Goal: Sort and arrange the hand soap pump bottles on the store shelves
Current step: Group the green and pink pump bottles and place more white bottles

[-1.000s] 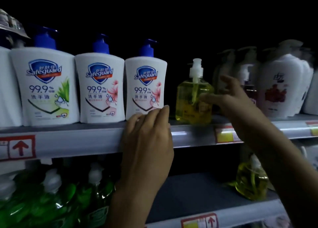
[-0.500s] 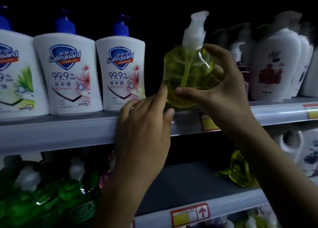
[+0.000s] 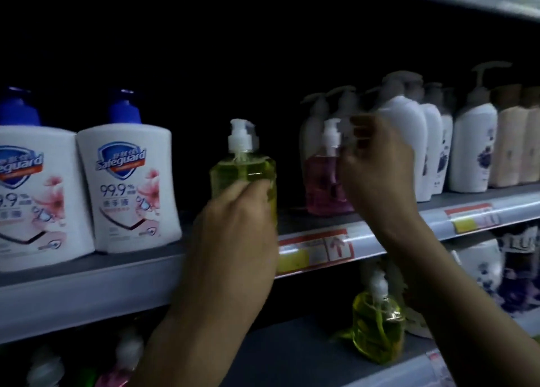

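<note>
My left hand [image 3: 236, 226] is shut on a clear yellow soap pump bottle [image 3: 242, 167] and holds it upright over the front edge of the middle shelf [image 3: 87, 287], right of two white Safeguard bottles [image 3: 131, 188] with blue pumps. A pink pump bottle [image 3: 321, 188] stands further back on the same shelf. My right hand [image 3: 380, 176] is at its right side with fingers curled near the pump. Blur hides whether that hand grips it.
White pump bottles [image 3: 406, 129] and beige ones [image 3: 508, 147] fill the shelf to the right. Another yellow bottle [image 3: 377, 325] stands on the lower shelf [image 3: 292, 357] under my right arm. Green and pink bottles show dimly at lower left. Price tags [image 3: 315, 249] line the shelf edge.
The yellow bottle passed from my right hand to my left hand, which now holds it by the shelf edge. My right hand moved right to the pink bottle. The view shifted right.
</note>
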`<state>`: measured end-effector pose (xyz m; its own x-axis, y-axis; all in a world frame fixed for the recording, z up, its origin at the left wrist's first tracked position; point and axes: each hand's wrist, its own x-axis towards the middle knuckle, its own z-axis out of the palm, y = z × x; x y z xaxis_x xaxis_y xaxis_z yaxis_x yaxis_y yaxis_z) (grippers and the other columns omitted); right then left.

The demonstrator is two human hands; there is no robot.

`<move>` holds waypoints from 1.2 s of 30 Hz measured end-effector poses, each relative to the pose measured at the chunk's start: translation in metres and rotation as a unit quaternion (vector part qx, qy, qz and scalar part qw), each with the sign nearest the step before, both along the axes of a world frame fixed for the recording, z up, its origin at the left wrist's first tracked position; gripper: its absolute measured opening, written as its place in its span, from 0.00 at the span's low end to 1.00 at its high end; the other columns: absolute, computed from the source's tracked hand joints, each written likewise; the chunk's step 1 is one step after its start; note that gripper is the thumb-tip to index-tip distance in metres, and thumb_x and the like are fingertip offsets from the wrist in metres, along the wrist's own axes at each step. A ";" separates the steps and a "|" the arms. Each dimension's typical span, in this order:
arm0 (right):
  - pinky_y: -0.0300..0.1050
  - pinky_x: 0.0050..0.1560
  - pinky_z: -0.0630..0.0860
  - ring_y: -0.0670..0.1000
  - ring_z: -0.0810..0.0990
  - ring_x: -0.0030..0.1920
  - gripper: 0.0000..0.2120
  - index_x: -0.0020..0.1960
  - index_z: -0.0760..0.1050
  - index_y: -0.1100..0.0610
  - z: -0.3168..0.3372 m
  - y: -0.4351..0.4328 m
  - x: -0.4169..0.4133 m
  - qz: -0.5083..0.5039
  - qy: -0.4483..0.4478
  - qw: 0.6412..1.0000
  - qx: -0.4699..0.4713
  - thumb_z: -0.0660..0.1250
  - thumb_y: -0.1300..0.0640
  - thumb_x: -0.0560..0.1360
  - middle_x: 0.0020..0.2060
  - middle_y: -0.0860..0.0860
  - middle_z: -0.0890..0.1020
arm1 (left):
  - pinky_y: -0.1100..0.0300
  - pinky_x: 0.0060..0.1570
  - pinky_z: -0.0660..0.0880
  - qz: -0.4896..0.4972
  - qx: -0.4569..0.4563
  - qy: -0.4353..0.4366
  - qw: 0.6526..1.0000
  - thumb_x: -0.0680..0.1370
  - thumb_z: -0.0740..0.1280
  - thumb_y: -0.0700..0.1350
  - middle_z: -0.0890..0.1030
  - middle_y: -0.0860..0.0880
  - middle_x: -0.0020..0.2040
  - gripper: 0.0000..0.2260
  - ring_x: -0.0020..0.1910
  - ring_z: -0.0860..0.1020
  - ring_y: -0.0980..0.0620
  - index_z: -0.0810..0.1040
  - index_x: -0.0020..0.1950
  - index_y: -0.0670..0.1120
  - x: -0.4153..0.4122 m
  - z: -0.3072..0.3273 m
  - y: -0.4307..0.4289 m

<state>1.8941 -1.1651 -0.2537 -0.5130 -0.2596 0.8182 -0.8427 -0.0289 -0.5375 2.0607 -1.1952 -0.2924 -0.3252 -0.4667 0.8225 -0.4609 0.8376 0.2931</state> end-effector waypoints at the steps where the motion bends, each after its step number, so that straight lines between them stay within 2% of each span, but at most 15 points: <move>1: 0.43 0.51 0.71 0.58 0.78 0.58 0.19 0.66 0.72 0.58 0.000 0.007 -0.010 -0.024 -0.005 1.000 0.020 0.64 0.58 0.75 0.56 0.57 0.81 | 0.50 0.53 0.77 -0.035 0.052 -0.009 0.998 0.78 0.62 0.37 0.80 0.47 0.57 0.14 0.54 0.78 0.44 0.76 0.63 0.45 -0.015 0.011 0.003; 4: 0.48 0.46 0.69 0.65 0.76 0.56 0.22 0.65 0.67 0.61 -0.008 0.007 -0.032 -0.021 -0.028 0.976 0.217 0.65 0.63 0.73 0.56 0.63 0.79 | 0.50 0.45 0.76 -0.053 0.160 -0.103 0.980 0.80 0.59 0.37 0.77 0.47 0.55 0.12 0.53 0.77 0.43 0.70 0.63 0.44 -0.066 0.035 -0.008; 6: 0.51 0.52 0.73 0.65 0.77 0.57 0.21 0.66 0.66 0.58 -0.019 0.006 -0.036 -0.007 -0.053 0.954 0.296 0.63 0.60 0.74 0.58 0.63 0.79 | 0.55 0.38 0.72 -0.033 0.183 -0.147 0.972 0.79 0.60 0.37 0.76 0.44 0.53 0.14 0.49 0.77 0.44 0.67 0.64 0.44 -0.092 0.043 -0.015; 7: 0.53 0.56 0.74 0.65 0.77 0.58 0.22 0.68 0.64 0.56 -0.026 0.006 -0.037 -0.001 -0.059 0.950 0.306 0.63 0.58 0.75 0.59 0.63 0.79 | 0.54 0.41 0.73 -0.029 0.205 -0.164 0.964 0.79 0.60 0.37 0.76 0.42 0.56 0.19 0.51 0.77 0.43 0.63 0.69 0.44 -0.102 0.044 -0.018; 9: 0.56 0.58 0.72 0.66 0.76 0.59 0.24 0.71 0.61 0.53 -0.040 0.003 -0.039 -0.007 -0.053 0.957 0.286 0.60 0.55 0.76 0.60 0.62 0.79 | 0.52 0.53 0.74 -0.018 0.256 -0.189 0.948 0.79 0.61 0.37 0.73 0.39 0.65 0.30 0.59 0.75 0.41 0.50 0.77 0.45 -0.117 0.044 -0.022; 10: 0.56 0.60 0.70 0.66 0.75 0.60 0.24 0.73 0.59 0.52 -0.045 0.002 -0.039 -0.016 -0.041 0.963 0.266 0.58 0.54 0.78 0.60 0.61 0.79 | 0.51 0.56 0.75 -0.012 0.269 -0.179 0.946 0.79 0.61 0.36 0.72 0.39 0.66 0.32 0.60 0.75 0.41 0.48 0.77 0.46 -0.122 0.042 -0.023; 13: 0.53 0.64 0.68 0.63 0.76 0.59 0.24 0.74 0.61 0.51 -0.057 -0.002 -0.041 -0.033 -0.003 0.982 0.184 0.59 0.52 0.79 0.58 0.57 0.81 | 0.50 0.51 0.78 -0.027 0.251 -0.083 0.964 0.78 0.65 0.38 0.77 0.43 0.58 0.22 0.54 0.77 0.43 0.62 0.68 0.48 -0.126 0.033 -0.033; 16: 0.50 0.59 0.72 0.59 0.79 0.55 0.23 0.71 0.67 0.45 -0.056 -0.005 -0.042 -0.010 -0.013 0.995 0.099 0.65 0.49 0.77 0.54 0.52 0.84 | 0.51 0.49 0.78 -0.070 0.214 0.001 0.974 0.77 0.67 0.42 0.78 0.49 0.52 0.15 0.49 0.78 0.49 0.70 0.61 0.54 -0.120 0.026 -0.038; 19: 0.48 0.55 0.77 0.49 0.82 0.53 0.24 0.68 0.70 0.41 -0.049 -0.001 -0.039 0.091 -0.053 0.994 -0.009 0.70 0.50 0.74 0.50 0.45 0.85 | 0.64 0.48 0.76 -0.106 0.144 0.060 0.982 0.77 0.67 0.41 0.78 0.55 0.52 0.23 0.52 0.76 0.56 0.68 0.69 0.57 -0.108 0.030 -0.028; 21: 0.42 0.53 0.78 0.40 0.82 0.50 0.24 0.67 0.72 0.41 -0.040 0.011 -0.040 0.144 -0.067 0.986 -0.056 0.72 0.49 0.72 0.48 0.44 0.85 | 0.75 0.45 0.73 -0.113 0.083 0.083 0.987 0.77 0.67 0.43 0.77 0.57 0.58 0.26 0.55 0.74 0.61 0.64 0.73 0.56 -0.096 0.038 -0.014; 23: 0.41 0.51 0.79 0.39 0.83 0.47 0.27 0.67 0.73 0.42 -0.032 0.028 -0.040 0.206 -0.090 0.971 -0.076 0.74 0.46 0.69 0.46 0.45 0.85 | 0.72 0.55 0.73 -0.116 0.019 0.095 0.988 0.77 0.67 0.45 0.74 0.57 0.65 0.26 0.60 0.73 0.61 0.64 0.74 0.56 -0.082 0.041 0.001; 26: 0.37 0.47 0.80 0.43 0.85 0.44 0.34 0.69 0.73 0.48 -0.035 0.056 -0.031 0.335 -0.131 0.931 -0.066 0.77 0.50 0.63 0.41 0.48 0.87 | 0.58 0.61 0.74 -0.103 -0.029 0.108 0.988 0.77 0.67 0.48 0.74 0.55 0.65 0.26 0.63 0.73 0.58 0.64 0.74 0.57 -0.062 0.026 0.022; 31: 0.45 0.56 0.80 0.45 0.84 0.44 0.37 0.64 0.76 0.48 -0.056 0.084 -0.011 0.407 -0.092 0.908 0.038 0.79 0.49 0.55 0.35 0.50 0.80 | 0.59 0.59 0.74 -0.098 -0.036 0.133 0.986 0.78 0.66 0.47 0.74 0.48 0.62 0.25 0.62 0.73 0.54 0.65 0.74 0.48 -0.020 -0.036 0.047; 33: 0.47 0.54 0.81 0.49 0.85 0.46 0.38 0.64 0.76 0.47 -0.074 0.086 0.004 0.436 -0.100 0.892 0.067 0.79 0.51 0.54 0.40 0.60 0.78 | 0.62 0.61 0.70 -0.088 -0.041 0.151 0.984 0.78 0.65 0.47 0.74 0.46 0.61 0.24 0.62 0.73 0.53 0.66 0.74 0.43 0.002 -0.064 0.054; 36: 0.50 0.50 0.82 0.56 0.84 0.51 0.39 0.64 0.74 0.47 -0.113 0.078 0.032 0.501 -0.142 0.848 0.098 0.80 0.56 0.54 0.51 0.55 0.83 | 0.58 0.61 0.70 -0.075 -0.042 0.120 0.989 0.79 0.65 0.44 0.74 0.44 0.59 0.23 0.60 0.74 0.48 0.66 0.73 0.42 0.032 -0.107 0.053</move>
